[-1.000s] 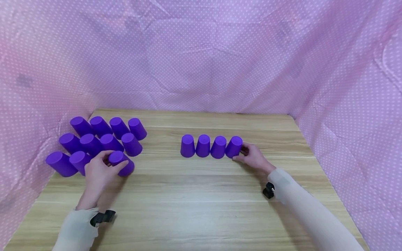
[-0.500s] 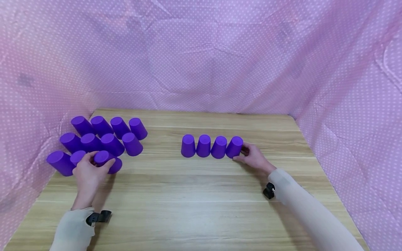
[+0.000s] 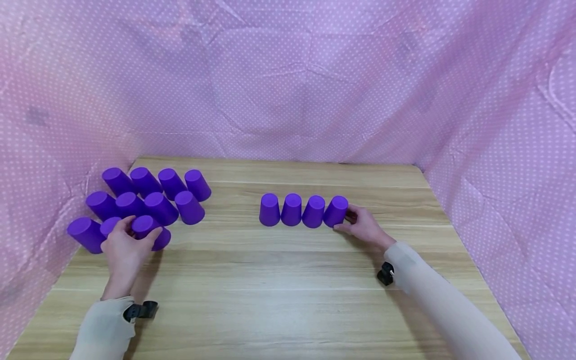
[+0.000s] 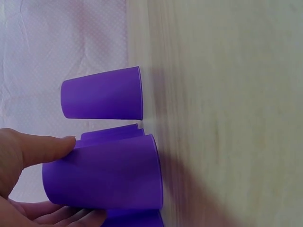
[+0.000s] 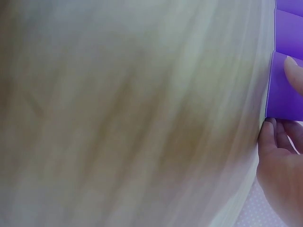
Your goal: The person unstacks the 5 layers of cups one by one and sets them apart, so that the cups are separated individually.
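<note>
My left hand (image 3: 126,252) grips an upside-down purple cup (image 3: 145,225) at the right end of the nearest row on the left side. In the left wrist view the thumb lies on one side of this cup (image 4: 104,175) and the fingers on the other. Its neighbour (image 3: 109,225) is partly hidden behind the hand. My right hand (image 3: 365,227) holds the rightmost cup (image 3: 336,211) of a separate row near the middle of the table. Thumb and fingers lie on either side of that cup (image 5: 283,92) in the right wrist view.
Behind the left hand stand two more rows of upside-down purple cups (image 3: 189,206). Other cups of the middle row (image 3: 292,210) stand close together. The wooden table (image 3: 279,300) is bounded by pink dotted cloth (image 3: 288,100) at the back and sides.
My left hand has moved left with its cup, bringing it close to the other cups of the nearest row. The right hand and the middle row have hardly moved.
</note>
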